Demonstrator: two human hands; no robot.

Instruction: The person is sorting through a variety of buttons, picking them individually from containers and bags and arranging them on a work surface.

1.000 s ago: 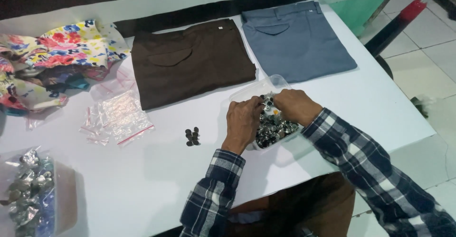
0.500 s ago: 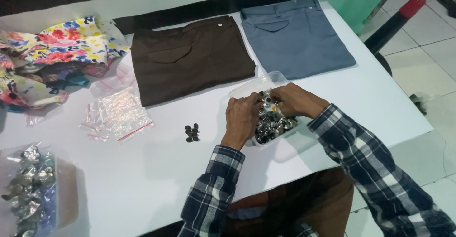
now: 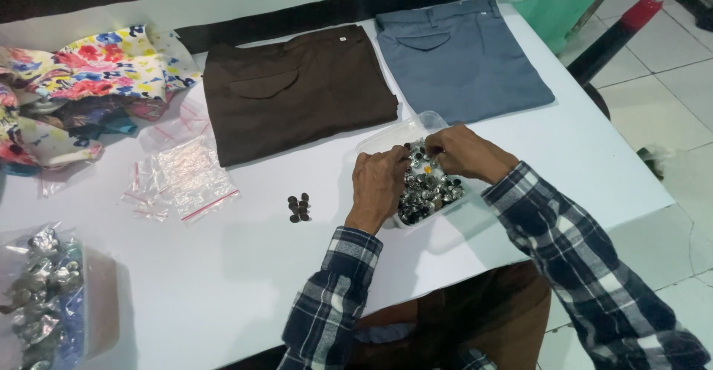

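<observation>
A clear plastic box [image 3: 386, 138] filled with several silvery metal buttons [image 3: 431, 192] sits on the white table [image 3: 223, 281] in front of me. My left hand [image 3: 377, 184] rests on the box's left side, fingers curled into the buttons. My right hand [image 3: 462, 152] reaches in from the right, fingertips pinched among the buttons near the box's middle. Whether either hand holds a button is hidden by the fingers. A small cluster of dark buttons [image 3: 298, 207] lies loose on the table left of my left hand.
Folded brown trousers [image 3: 293, 92] and folded grey-blue trousers [image 3: 460, 58] lie at the back. Small clear zip bags [image 3: 182, 181] lie left of centre, floral cloth [image 3: 82, 88] at far left, a bag of metal pieces [image 3: 41, 296] at lower left. The table edge is at right.
Both hands stay over the box; the fingers shift slightly among the buttons. The view has moved a little.
</observation>
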